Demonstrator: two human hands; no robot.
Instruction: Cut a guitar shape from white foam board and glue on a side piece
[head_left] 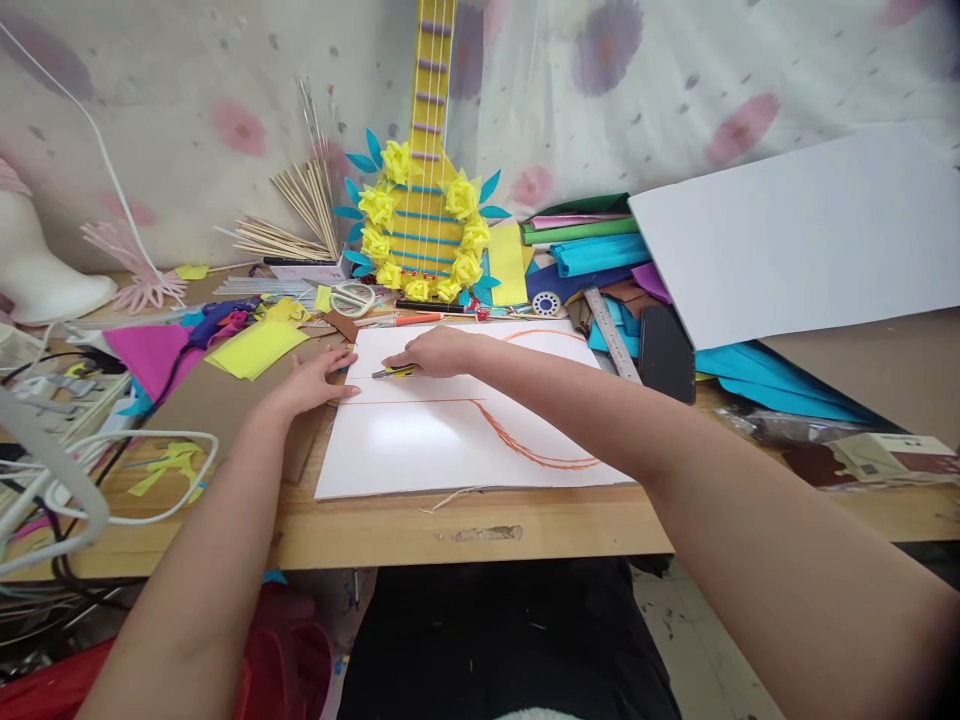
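Observation:
A white foam board [420,450] lies flat on the wooden table, with an orange outline of straight lines and a curve drawn on it. My right hand [442,353] is closed around a yellow and black utility knife [403,371], whose tip points left over the upper left part of the board. At the board's left edge my left hand [319,382] rests with its fingers spread, thumb and fingertips on the board. My right forearm crosses above the drawing and hides part of it.
Behind the board stands a yellow paper guitar [427,225] with paper flowers. Scissors [352,298], a metal ruler [611,335] and a dark tablet-like slab [666,352] lie around it. A large white board [802,240] leans at right. White cables [150,435] loop at left.

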